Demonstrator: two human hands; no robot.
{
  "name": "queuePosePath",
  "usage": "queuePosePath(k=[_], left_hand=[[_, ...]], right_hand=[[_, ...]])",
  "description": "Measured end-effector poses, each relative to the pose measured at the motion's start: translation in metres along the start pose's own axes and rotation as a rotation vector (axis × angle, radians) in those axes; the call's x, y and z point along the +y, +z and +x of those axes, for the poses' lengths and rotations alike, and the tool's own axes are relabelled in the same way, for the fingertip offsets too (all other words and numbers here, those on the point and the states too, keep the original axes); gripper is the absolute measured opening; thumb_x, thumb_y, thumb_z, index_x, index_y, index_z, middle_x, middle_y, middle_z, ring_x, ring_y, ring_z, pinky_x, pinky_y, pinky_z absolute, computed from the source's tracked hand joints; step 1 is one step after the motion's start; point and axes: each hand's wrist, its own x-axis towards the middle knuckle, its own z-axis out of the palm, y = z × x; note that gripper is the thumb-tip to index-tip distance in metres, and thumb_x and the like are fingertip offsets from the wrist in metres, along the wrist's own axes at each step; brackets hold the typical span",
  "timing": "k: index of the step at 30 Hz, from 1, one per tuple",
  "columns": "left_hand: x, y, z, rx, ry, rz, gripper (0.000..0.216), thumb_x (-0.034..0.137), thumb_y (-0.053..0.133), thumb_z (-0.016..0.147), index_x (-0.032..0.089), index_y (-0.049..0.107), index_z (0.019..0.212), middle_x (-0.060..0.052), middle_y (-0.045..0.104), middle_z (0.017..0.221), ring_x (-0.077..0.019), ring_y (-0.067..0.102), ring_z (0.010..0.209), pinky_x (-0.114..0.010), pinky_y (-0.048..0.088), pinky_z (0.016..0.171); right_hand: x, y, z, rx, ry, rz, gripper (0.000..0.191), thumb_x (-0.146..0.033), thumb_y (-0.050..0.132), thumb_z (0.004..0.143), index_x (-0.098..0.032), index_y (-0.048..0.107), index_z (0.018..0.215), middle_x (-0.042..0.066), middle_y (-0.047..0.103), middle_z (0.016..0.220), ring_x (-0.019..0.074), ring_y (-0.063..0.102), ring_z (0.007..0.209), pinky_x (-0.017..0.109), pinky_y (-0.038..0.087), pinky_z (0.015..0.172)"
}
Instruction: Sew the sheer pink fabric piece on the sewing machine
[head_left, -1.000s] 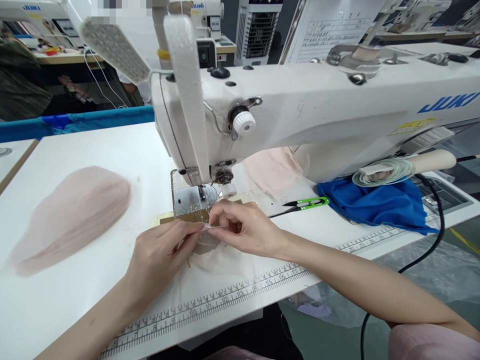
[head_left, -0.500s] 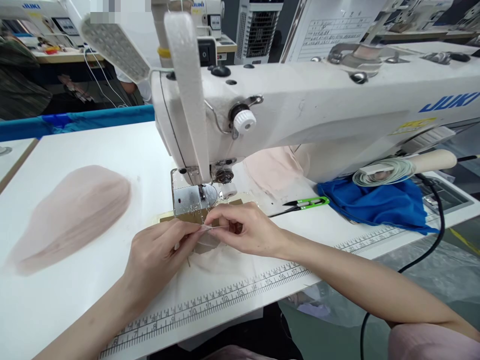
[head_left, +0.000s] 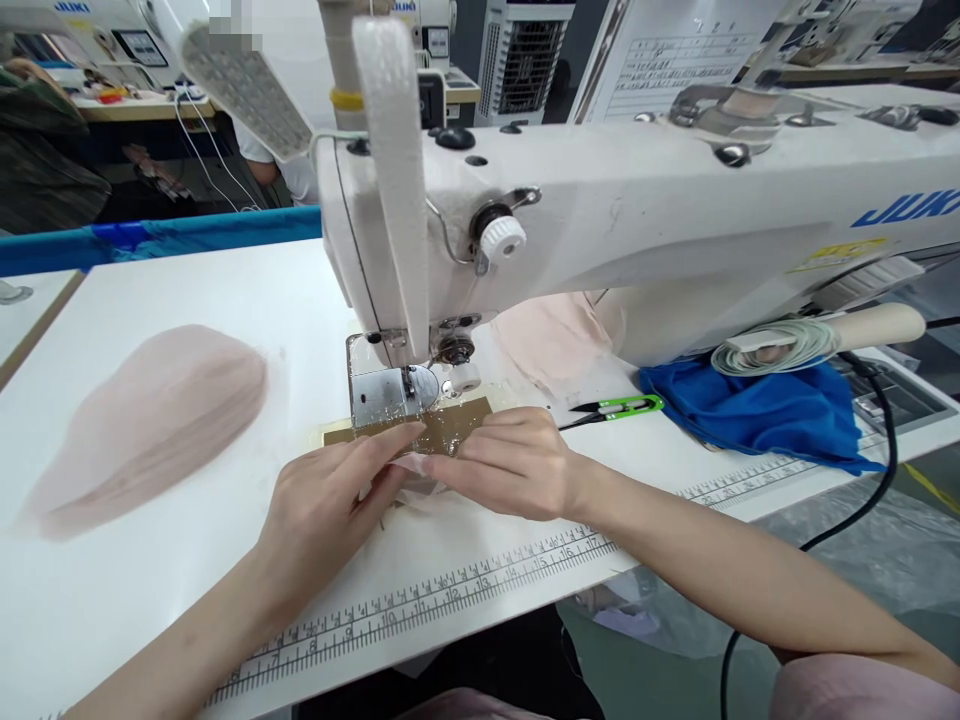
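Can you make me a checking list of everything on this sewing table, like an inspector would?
Surface: white table with a ruler strip along the front edge.
Job's things: small pale pink fabric piece by the sewing machine presser foot.
Clutter: pink fabric pile, green thread snips, blue cloth.
Hands: left hand and right hand pinch the piece.
Cables: black cable off the table edge.
Surroundings: other sewing stations, a fan.

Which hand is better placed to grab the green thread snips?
Probably the right hand: the green-handled thread snips lie just beside it, while the left hand sits farther away.
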Motion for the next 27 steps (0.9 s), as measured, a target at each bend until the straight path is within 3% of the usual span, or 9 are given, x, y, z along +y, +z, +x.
queuePosePath(k=[7, 11, 16, 19, 23, 27], left_hand=[[0.004, -0.002, 0.001, -0.03, -0.018, -0.13, 0.006, 0.018, 0.059, 0.093, 0.02, 0.065, 0.091, 0.005, 0.071, 0.074, -0.0066, 0.066, 0.063, -0.016, 0.05, 0.056], [0.007, -0.004, 0.001, -0.041, -0.07, -0.13, 0.005, 0.021, 0.058, 0.094, 0.02, 0.061, 0.09, 0.007, 0.069, 0.07, -0.0064, 0.063, 0.055, -0.017, 0.048, 0.05], [0.005, -0.002, 0.0, -0.006, -0.001, -0.046, 0.017, 0.02, 0.056, 0.095, 0.019, 0.063, 0.11, 0.005, 0.069, 0.069, -0.0073, 0.061, 0.052, -0.018, 0.047, 0.048], [0.004, -0.001, -0.001, 0.016, 0.045, -0.039, 0.009, 0.019, 0.058, 0.093, 0.019, 0.067, 0.095, 0.005, 0.067, 0.065, -0.0079, 0.062, 0.054, -0.018, 0.046, 0.049], [0.007, -0.005, 0.002, -0.018, -0.024, -0.131, 0.012, 0.023, 0.061, 0.092, 0.019, 0.067, 0.083, 0.004, 0.071, 0.067, -0.0085, 0.064, 0.055, -0.019, 0.048, 0.051], [0.013, -0.01, 0.006, -0.259, -0.271, -0.425, 0.017, 0.029, 0.064, 0.089, 0.024, 0.07, 0.075, 0.007, 0.069, 0.06, -0.0081, 0.059, 0.048, -0.019, 0.044, 0.044]], right_hand=[[0.005, -0.012, 0.008, -0.036, -0.118, -0.03, 0.025, -0.009, 0.06, 0.091, -0.016, 0.069, 0.069, -0.008, 0.053, 0.048, 0.0035, 0.045, 0.043, 0.02, 0.033, 0.038], [0.005, -0.014, 0.009, -0.053, -0.13, 0.009, 0.021, -0.01, 0.064, 0.089, -0.015, 0.07, 0.071, -0.008, 0.055, 0.048, 0.0033, 0.046, 0.043, 0.02, 0.033, 0.039], [0.004, -0.014, 0.009, -0.061, -0.168, 0.004, 0.012, -0.009, 0.067, 0.087, -0.014, 0.072, 0.077, -0.008, 0.057, 0.05, 0.0028, 0.047, 0.043, 0.019, 0.036, 0.039], [0.002, -0.012, 0.007, -0.068, -0.148, 0.025, 0.018, -0.009, 0.063, 0.089, -0.015, 0.07, 0.073, -0.008, 0.056, 0.05, 0.0036, 0.047, 0.044, 0.02, 0.034, 0.039], [0.002, -0.017, 0.009, -0.145, 0.072, 0.278, 0.012, -0.014, 0.061, 0.091, -0.014, 0.069, 0.083, -0.006, 0.059, 0.054, 0.005, 0.046, 0.045, 0.021, 0.035, 0.042], [0.006, -0.034, 0.023, -0.449, 0.563, 0.772, 0.012, -0.02, 0.063, 0.091, -0.014, 0.07, 0.084, -0.004, 0.063, 0.062, 0.004, 0.049, 0.05, 0.016, 0.04, 0.047]])
